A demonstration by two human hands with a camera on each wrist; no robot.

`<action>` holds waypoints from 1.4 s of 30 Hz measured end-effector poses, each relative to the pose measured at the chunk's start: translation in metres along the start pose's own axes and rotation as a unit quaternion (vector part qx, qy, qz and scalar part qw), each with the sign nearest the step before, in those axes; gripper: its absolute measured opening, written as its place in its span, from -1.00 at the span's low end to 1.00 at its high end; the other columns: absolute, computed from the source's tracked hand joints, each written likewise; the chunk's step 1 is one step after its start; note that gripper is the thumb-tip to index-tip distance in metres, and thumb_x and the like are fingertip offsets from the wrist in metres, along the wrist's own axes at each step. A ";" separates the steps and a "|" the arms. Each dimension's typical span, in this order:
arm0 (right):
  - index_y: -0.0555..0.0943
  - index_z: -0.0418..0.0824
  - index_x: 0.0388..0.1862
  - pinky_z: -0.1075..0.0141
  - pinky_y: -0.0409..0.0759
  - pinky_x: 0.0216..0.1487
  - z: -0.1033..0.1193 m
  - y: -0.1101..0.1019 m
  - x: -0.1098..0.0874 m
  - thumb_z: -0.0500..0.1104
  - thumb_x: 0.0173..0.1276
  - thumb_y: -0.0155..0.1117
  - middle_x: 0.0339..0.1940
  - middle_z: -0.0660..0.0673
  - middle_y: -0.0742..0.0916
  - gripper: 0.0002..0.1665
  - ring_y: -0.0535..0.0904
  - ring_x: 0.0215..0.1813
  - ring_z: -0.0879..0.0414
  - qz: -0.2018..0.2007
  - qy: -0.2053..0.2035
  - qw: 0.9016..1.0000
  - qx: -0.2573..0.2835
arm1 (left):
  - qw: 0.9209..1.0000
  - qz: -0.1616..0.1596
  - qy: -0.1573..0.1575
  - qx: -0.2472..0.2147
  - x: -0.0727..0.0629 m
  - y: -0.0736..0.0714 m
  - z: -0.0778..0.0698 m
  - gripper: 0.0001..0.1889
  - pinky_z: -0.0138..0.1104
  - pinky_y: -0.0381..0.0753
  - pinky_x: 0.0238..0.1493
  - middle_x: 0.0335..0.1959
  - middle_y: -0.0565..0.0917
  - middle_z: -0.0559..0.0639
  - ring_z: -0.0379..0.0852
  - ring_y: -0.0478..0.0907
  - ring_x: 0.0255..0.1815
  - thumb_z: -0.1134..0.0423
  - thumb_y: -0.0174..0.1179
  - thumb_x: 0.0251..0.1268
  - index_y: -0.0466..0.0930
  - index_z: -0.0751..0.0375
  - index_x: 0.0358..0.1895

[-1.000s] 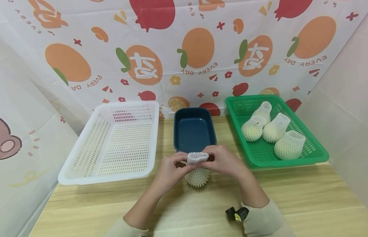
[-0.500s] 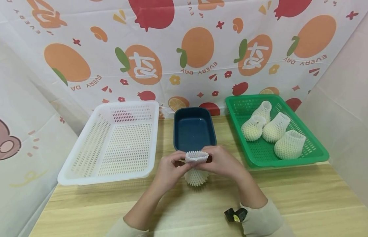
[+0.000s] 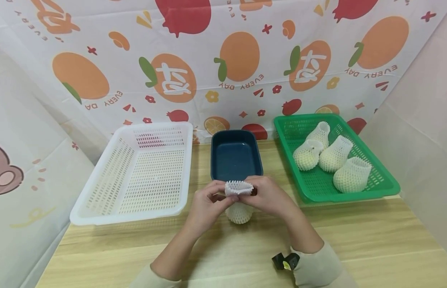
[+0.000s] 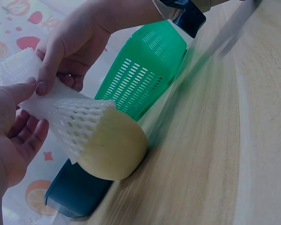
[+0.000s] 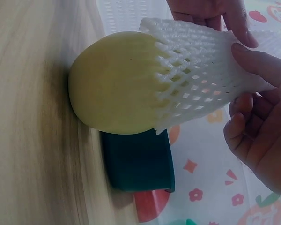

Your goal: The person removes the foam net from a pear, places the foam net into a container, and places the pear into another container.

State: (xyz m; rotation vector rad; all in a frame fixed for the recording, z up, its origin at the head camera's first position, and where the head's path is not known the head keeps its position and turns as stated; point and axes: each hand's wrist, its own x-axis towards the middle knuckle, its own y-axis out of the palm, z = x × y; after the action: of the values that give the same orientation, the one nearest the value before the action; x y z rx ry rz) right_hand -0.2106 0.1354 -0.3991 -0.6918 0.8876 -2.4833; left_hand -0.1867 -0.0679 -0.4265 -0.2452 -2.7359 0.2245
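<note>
A smooth pale yellow fruit (image 5: 112, 84) stands on the table with a white foam net sleeve (image 3: 239, 189) over its upper part. The wrist views show its lower part bare below the sleeve's zigzag hem. My left hand (image 3: 207, 203) pinches the sleeve's gathered neck from the left, thumb in front. From the right, my right hand (image 3: 269, 197) pinches the same neck, its thumb close to the left one. The sleeve's upper end sticks up above both hands, its mouth spread. In the head view, the hands hide the middle of the sleeve.
A dark blue tub (image 3: 236, 160) stands just behind the hands. On the left is a white perforated basket (image 3: 155, 176). The green basket (image 3: 309, 196) on the right holds several net-wrapped fruits (image 3: 352, 175). A fruit-print cloth (image 3: 205, 64) hangs at the back.
The sleeve's upper end has risen slightly and its mouth has spread wider. Its jagged hem, seen low before, now gives way to a rounded bottom. Both hands keep their pinch.
</note>
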 end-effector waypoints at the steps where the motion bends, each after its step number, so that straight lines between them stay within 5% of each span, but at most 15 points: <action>1: 0.72 -0.14 -0.24 0.40 0.62 -0.30 0.000 0.000 0.000 -0.18 0.23 0.46 -0.33 0.03 0.74 -0.87 0.55 -0.37 0.24 -0.002 0.002 1.000 0.003 | 1.000 0.002 0.001 0.004 0.000 0.000 0.000 -0.80 -0.29 0.71 -0.17 -0.15 0.71 0.01 -0.18 0.61 -0.12 0.31 0.45 0.10 0.75 0.19 -0.19; 9: 0.72 -0.15 -0.18 0.37 0.65 -0.31 -0.001 -0.006 -0.002 -0.10 0.22 0.49 -0.29 0.00 0.74 -0.76 0.58 -0.34 0.20 -0.017 0.032 0.998 0.043 | 0.998 0.015 -0.014 0.060 0.003 -0.005 0.002 -0.73 -0.31 0.69 -0.18 -0.11 0.72 -0.07 -0.14 0.59 -0.13 0.28 0.47 0.08 0.74 0.10 -0.10; 18: 0.71 -0.15 -0.15 0.34 0.66 -0.33 0.003 -0.010 -0.002 -0.07 0.19 0.51 -0.27 -0.02 0.75 -0.71 0.60 -0.34 0.16 -0.018 0.046 0.997 0.064 | 0.997 0.022 -0.042 0.060 0.003 -0.005 0.002 -0.79 -0.28 0.70 -0.13 -0.17 0.75 -0.07 -0.17 0.63 -0.10 0.28 0.45 0.11 0.75 0.10 -0.16; 25: 0.70 -0.12 0.00 0.33 0.68 -0.11 0.003 -0.007 -0.002 -0.02 0.15 0.54 -0.06 -0.04 0.75 -0.56 0.63 -0.08 0.14 -0.009 0.053 0.997 0.062 | 0.998 -0.012 -0.053 0.017 0.003 -0.003 0.000 -0.81 -0.32 0.71 -0.24 -0.24 0.75 0.09 -0.14 0.68 -0.26 0.34 0.44 0.11 0.75 0.20 -0.18; 34: 0.70 -0.08 -0.04 0.33 0.65 -0.22 0.004 0.000 -0.002 0.07 0.07 0.58 -0.13 -0.05 0.66 -0.51 0.53 -0.13 0.08 0.012 0.096 0.993 0.069 | 0.997 -0.042 -0.051 -0.047 0.003 0.001 0.001 -0.82 -0.36 0.71 -0.19 -0.26 0.73 0.20 -0.19 0.67 -0.24 0.44 0.41 0.10 0.72 0.40 -0.21; 42: 0.69 -0.07 0.03 0.26 0.66 -0.06 0.008 0.005 0.000 0.06 0.09 0.57 -0.03 -0.04 0.71 -0.47 0.59 -0.04 0.09 -0.010 0.084 0.995 0.060 | 0.993 -0.071 -0.033 -0.091 0.002 0.006 -0.003 -0.81 -0.32 0.72 -0.15 -0.25 0.74 0.06 -0.17 0.66 -0.21 0.51 0.40 0.07 0.67 0.52 -0.22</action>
State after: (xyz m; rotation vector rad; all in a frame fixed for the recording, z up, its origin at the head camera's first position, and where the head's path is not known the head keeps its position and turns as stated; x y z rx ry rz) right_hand -0.2044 0.1280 -0.3970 -0.4586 0.7848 -2.6181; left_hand -0.1863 -0.0611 -0.4240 -0.0927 -2.8269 -0.0565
